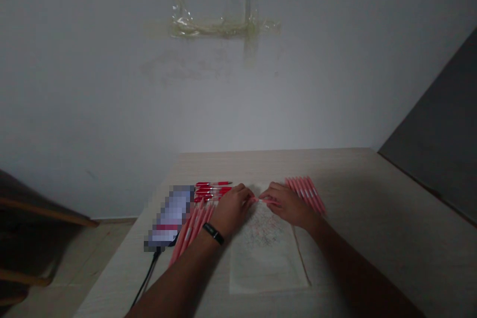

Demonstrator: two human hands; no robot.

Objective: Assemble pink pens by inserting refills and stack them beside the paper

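Observation:
My left hand (233, 207), with a black band at the wrist, pinches one end of a slim pink pen (270, 201). My right hand (286, 203) is closed on the other part of it, and a small pale section shows between the two sets of fingertips. Whether the pen is in one piece or two I cannot tell. Below the hands lies a paper pad (266, 268), its upper part covered in dark and reddish scribbles. Several pink pens (190, 231) lie beside and partly behind my left forearm. Just beyond my right hand is a row of more pink pens (305, 191).
Several red pens (212, 191) with clear barrels lie behind my left hand. A phone (171, 216), its screen blurred out, rests at the table's left side with a black cable (147, 278). The wall (276, 109) rises behind the table (372, 228).

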